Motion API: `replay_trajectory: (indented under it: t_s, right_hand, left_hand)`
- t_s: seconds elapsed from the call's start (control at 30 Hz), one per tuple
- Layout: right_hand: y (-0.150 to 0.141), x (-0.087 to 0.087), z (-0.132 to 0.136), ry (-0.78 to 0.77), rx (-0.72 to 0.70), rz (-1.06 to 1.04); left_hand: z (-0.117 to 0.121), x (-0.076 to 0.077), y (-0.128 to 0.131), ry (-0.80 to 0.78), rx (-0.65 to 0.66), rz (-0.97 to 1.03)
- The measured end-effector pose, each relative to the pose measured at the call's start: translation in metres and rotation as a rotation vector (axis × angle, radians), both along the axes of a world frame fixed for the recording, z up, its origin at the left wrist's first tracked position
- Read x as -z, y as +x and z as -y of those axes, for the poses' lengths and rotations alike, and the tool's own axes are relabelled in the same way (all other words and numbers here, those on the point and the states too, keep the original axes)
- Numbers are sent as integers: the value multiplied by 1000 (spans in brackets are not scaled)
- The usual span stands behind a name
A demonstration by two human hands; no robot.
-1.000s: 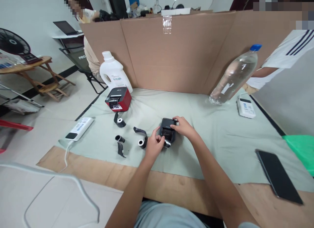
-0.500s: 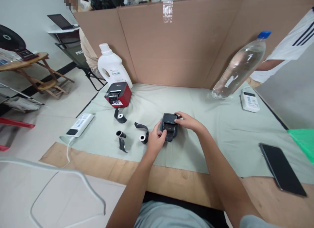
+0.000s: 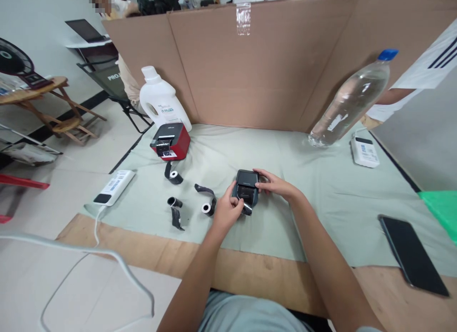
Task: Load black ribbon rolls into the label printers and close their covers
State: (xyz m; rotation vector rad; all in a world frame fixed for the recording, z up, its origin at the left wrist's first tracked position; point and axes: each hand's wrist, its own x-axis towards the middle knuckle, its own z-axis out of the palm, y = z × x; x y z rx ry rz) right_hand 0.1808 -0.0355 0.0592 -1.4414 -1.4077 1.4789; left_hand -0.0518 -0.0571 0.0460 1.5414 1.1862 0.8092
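A small black portable printer (image 3: pixel 247 178) with a screen rests on the green cloth, and a shiny black strip (image 3: pixel 247 208) comes out of its front. My left hand (image 3: pixel 227 209) is closed at the printer's lower left side, its thumb pressing on the strip. On the other side, my right hand (image 3: pixel 274 183) grips the upper right edge between thumb and fingers. To the left lie a black roll (image 3: pixel 207 208) with a white core and a loose tail, a second such roll (image 3: pixel 174 177), and a hollow black roll (image 3: pixel 174 202) with a curled piece.
A red and black printer (image 3: pixel 173 141) stands before a white jug (image 3: pixel 164 101). A large clear bottle (image 3: pixel 352 101) leans on the cardboard screen (image 3: pixel 257 75). White power banks (image 3: pixel 114 186) lie at both sides, a phone (image 3: pixel 414 255) at right. Beyond the screen, a person's white sleeve (image 3: pixel 424 70) shows.
The strip's end now reaches lower and curls with a shiny edge at my left thumb. My right hand stays on the printer's edge, its fingers slightly shifted. The whole view has moved slightly.
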Motion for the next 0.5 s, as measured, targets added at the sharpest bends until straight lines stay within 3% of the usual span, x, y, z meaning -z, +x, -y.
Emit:
replay_trajectory:
  t_s: [0.2, 0.37, 0.5]
  right_hand:
    - [3, 3, -3, -60, 1, -68]
    - [3, 6, -3, -65, 23, -81]
    - [2, 4, -2, -83, 35, -78]
  left_hand:
    - [-2, 1, -2, -10, 48, 43]
    - [-3, -3, 1, 237, -59, -239]
    - [-6, -3, 3, 287, -124, -399]
